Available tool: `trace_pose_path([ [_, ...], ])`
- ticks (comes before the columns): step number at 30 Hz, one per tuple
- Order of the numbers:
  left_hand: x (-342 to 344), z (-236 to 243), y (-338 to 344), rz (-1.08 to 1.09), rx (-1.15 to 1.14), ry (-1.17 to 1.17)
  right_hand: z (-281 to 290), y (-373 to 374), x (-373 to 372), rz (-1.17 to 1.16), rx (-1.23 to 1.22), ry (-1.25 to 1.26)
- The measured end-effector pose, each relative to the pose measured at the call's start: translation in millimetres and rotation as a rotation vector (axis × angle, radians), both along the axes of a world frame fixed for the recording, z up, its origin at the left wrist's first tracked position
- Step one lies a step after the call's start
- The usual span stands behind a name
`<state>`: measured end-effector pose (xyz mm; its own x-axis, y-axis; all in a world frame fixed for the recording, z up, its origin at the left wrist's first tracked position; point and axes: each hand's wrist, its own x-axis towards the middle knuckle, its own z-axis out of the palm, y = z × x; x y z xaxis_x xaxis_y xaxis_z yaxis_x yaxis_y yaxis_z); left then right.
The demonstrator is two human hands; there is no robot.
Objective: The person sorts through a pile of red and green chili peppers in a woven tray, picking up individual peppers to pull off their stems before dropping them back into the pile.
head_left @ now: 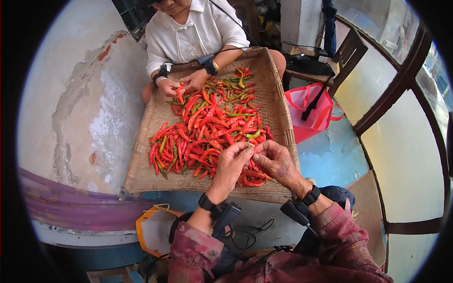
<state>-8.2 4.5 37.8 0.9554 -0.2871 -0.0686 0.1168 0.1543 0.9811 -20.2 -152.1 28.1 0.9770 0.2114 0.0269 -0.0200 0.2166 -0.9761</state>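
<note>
My left hand (232,164) and my right hand (274,164) meet over the near right part of a woven bamboo tray (137,177), both pinching a small chili (252,145) between thumbs and fingertips; the chili is partly hidden by my fingers. Beneath and around them lies a heap of mostly red chilies (198,141), with some green and yellowish ones toward the far side. Across the tray, another person's hands (180,85) hold a red chili over the heap.
A person in a white shirt (193,33) sits opposite. At right are a wooden chair (350,49) with black items, a pink bag (309,108) and framed panes. A yellow-edged container (146,228) and cables lie below the tray. A plastered wall (80,108) stands at left.
</note>
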Motion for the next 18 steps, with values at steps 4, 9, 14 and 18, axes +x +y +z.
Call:
trace_pose_path([
  [4,15,9,19,0.178,0.012,-0.087,6,-1,-2,0.172,-0.194,0.069],
  [9,51,15,76,0.687,-0.41,0.1,-1,-9,4,-0.013,-0.219,-0.061],
  [14,34,0,47,0.238,0.171,-0.115,0,-20,9,-0.178,-0.181,-0.019],
  [18,7,-9,25,-0.157,1.089,-0.836,-2,-12,7,-0.154,-0.2,-0.043],
])
